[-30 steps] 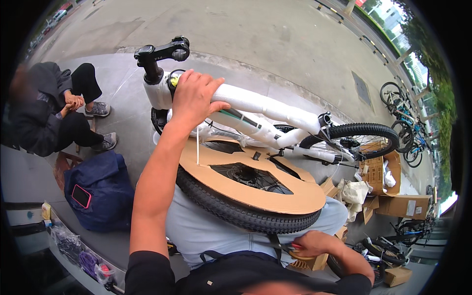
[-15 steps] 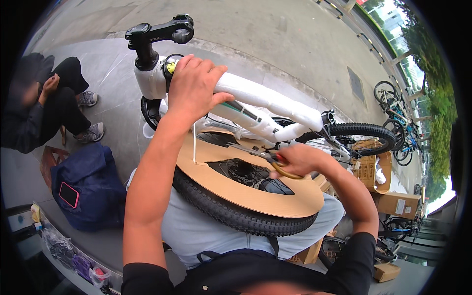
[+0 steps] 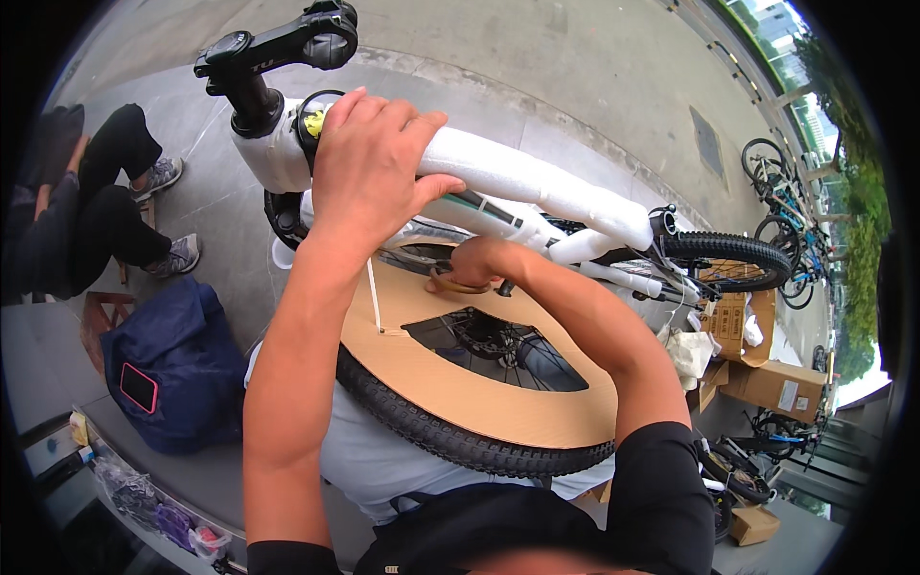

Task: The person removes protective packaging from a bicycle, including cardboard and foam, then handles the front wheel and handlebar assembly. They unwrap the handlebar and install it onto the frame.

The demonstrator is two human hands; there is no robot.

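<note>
The right hand is closed around the tan loop handles of scissors; their blades are hard to make out beneath the fingers. Just left of that grip, the left hand curls over the top tube of a bicycle frame, thumb spread along smooth white foam padding. Under the right hand lies a flat disc of matte brown cardboard, its cut-out windows showing thin dark spokes. A slim white strap rises from the disc to the left of the scissors.

The disc covers a wheel whose knobbly black tyre curves nearer the body, over pale blue trousers. The frame slants past both hands, a glossy black stem beyond the left one and the rear wheel off to the right.

Farther left, a navy cloth bag bears a pink-edged phone; beyond it, a seated person rests shoes on grey paving. Far right are cardboard boxes and parked bicycles.
</note>
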